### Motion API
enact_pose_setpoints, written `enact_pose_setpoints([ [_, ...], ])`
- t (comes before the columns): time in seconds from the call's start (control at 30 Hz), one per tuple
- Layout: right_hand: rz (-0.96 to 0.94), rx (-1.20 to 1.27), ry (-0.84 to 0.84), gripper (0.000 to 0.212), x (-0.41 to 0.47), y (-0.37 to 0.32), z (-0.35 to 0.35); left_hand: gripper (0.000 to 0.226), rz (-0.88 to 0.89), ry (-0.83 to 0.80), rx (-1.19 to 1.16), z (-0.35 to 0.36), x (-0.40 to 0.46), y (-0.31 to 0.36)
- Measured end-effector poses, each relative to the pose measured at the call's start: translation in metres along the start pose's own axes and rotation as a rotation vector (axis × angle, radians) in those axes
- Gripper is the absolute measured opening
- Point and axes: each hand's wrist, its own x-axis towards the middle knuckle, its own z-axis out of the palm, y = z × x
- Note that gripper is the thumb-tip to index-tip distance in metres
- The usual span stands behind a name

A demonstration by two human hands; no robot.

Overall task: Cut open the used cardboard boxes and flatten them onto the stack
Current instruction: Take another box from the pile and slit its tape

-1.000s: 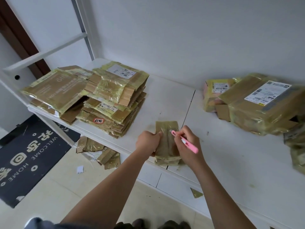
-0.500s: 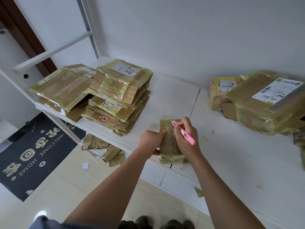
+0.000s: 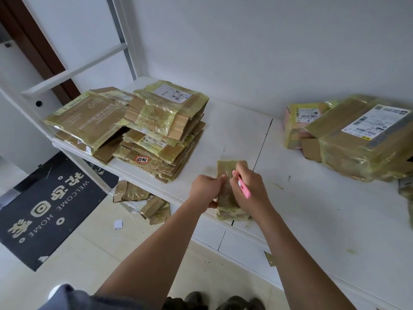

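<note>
A small tape-wrapped cardboard box (image 3: pixel 228 198) lies at the front edge of the white table (image 3: pixel 312 220). My left hand (image 3: pixel 204 186) grips its left side. My right hand (image 3: pixel 250 186) holds a pink cutter (image 3: pixel 244 190), with its fingers on the box's top face; the blade tip is hidden. The stack of flattened boxes (image 3: pixel 161 135) sits at the table's left end. Uncut taped boxes (image 3: pixel 362 139) lie at the right, near the wall.
Another flattened sheet (image 3: pixel 89 119) overhangs the table's left corner. Cardboard scraps (image 3: pixel 143 198) lie on the tiled floor under the table, beside a dark welcome mat (image 3: pixel 47 206). A white frame (image 3: pixel 73 72) stands at the left.
My right hand with the cutter has shifted slightly up along the small box. The left hand keeps its grip. The camera view has drifted a little.
</note>
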Motion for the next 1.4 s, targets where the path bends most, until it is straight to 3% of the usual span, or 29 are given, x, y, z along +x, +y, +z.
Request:
enact_pose_setpoints([
  [0.1,-0.035,0.005,0.009,0.021,-0.016,-0.004,-0.001,0.042,0.011,0.019,0.026,0.001,0.000,0.001],
  [0.27,0.017,0.217,-0.033,0.029,-0.063,-0.012,-0.015,0.041,0.008,0.042,0.060,0.001,0.000,0.002],
  [0.4,0.075,0.357,-0.022,0.022,-0.091,-0.012,-0.025,0.047,0.023,0.053,0.074,0.005,-0.003,0.005],
  [0.53,0.200,0.564,0.209,0.017,-0.107,-0.009,-0.032,0.056,0.080,0.036,-0.068,0.008,-0.009,0.009],
  [0.63,0.294,0.563,0.424,0.011,-0.118,0.000,-0.028,0.056,0.184,-0.051,0.017,0.018,-0.016,0.009],
  [0.73,0.351,0.639,0.510,0.013,-0.115,0.008,-0.021,0.056,0.227,-0.081,0.076,0.030,-0.021,0.011],
  [0.83,0.403,0.708,0.570,0.020,-0.108,0.015,-0.016,0.057,0.289,0.004,0.258,0.037,-0.025,0.013],
  [0.93,0.414,0.753,0.596,0.013,-0.095,0.023,-0.020,0.040,0.336,0.241,0.609,0.039,-0.029,0.012],
  [1.03,0.461,0.812,0.589,0.002,-0.077,0.035,-0.024,0.035,0.528,0.399,0.869,0.039,-0.026,0.013],
  [1.1,0.501,0.860,0.615,0.004,-0.069,0.040,-0.026,0.046,0.750,0.303,0.926,0.037,-0.017,0.015],
  [1.17,0.502,0.857,0.694,0.011,-0.067,0.041,-0.025,0.049,0.907,0.105,0.965,0.035,-0.004,0.015],
  [1.27,0.488,0.823,0.798,0.015,-0.071,0.043,-0.020,0.049,0.851,-0.048,0.912,0.032,0.012,0.009],
  [1.4,0.495,0.837,0.800,0.008,-0.072,0.043,-0.013,0.068,0.730,-0.123,0.944,0.033,0.023,0.012],
])
